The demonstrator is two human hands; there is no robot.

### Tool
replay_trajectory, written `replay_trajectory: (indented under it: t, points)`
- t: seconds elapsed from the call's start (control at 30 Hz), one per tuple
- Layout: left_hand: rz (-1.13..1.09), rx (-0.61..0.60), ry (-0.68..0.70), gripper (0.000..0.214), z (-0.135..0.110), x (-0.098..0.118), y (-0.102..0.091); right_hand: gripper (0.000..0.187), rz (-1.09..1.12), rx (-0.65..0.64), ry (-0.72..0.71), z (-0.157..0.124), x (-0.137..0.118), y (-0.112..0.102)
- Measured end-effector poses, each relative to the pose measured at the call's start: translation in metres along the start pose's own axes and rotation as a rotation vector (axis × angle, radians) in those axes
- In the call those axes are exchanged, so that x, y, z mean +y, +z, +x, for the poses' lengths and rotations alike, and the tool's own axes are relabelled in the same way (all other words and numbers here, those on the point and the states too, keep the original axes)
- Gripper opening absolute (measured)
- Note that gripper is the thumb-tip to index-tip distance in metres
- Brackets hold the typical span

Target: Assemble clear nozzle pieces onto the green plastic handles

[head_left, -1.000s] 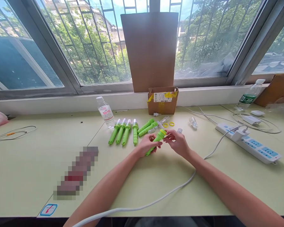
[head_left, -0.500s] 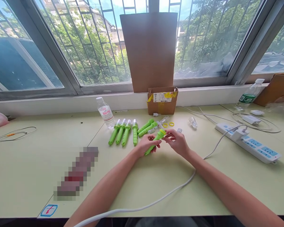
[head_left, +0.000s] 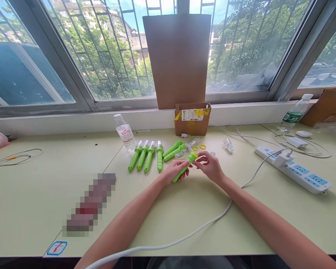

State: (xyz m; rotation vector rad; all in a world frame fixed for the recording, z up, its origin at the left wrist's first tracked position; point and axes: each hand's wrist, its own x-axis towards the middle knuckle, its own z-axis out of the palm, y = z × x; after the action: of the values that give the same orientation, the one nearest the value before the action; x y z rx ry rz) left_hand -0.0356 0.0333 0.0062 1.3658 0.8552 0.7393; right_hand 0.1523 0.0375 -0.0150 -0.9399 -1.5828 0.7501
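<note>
My left hand (head_left: 172, 172) is wrapped round a green plastic handle (head_left: 181, 172) tilted up to the right, with a yellow ring (head_left: 193, 155) at its top end. My right hand (head_left: 211, 167) pinches at that top end with its fingertips; what it holds there is too small to name. Behind the hands lie several finished green handles with clear caps (head_left: 145, 156) in a row, two more green handles (head_left: 173, 149), loose yellow rings (head_left: 203, 147) and clear caps (head_left: 229, 145).
A small cardboard box (head_left: 192, 119) and a tall cardboard sheet (head_left: 178, 59) stand at the window sill. A water bottle (head_left: 124, 132) stands left of the handles. A power strip (head_left: 296, 170) with white cables lies right; a second bottle (head_left: 295, 112) far right.
Both hands have shifted slightly away from me with the green handle. My right fingers have closed in on the yellow-ringed top end.
</note>
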Motion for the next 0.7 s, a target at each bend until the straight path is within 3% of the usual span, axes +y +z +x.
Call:
replay_trajectory:
  t: [0.27, 0.53, 0.7]
  points:
    - [-0.075, -0.038, -0.071, 0.050, -0.0005, 0.0029, -0.0029, 0.038, 0.035, -0.005, 0.031, 0.0001, 0.0014, 0.0025]
    - [0.039, -0.047, -0.017, 0.037, -0.0046, 0.0073, -0.0001, 0.036, 0.176, -0.028, 0.083, -0.0017, -0.0041, 0.0075]
    - [0.038, 0.026, 0.012, 0.040, -0.0040, 0.0057, 0.0046, 0.034, 0.177, -0.002, 0.075, -0.0024, -0.0040, 0.0065]
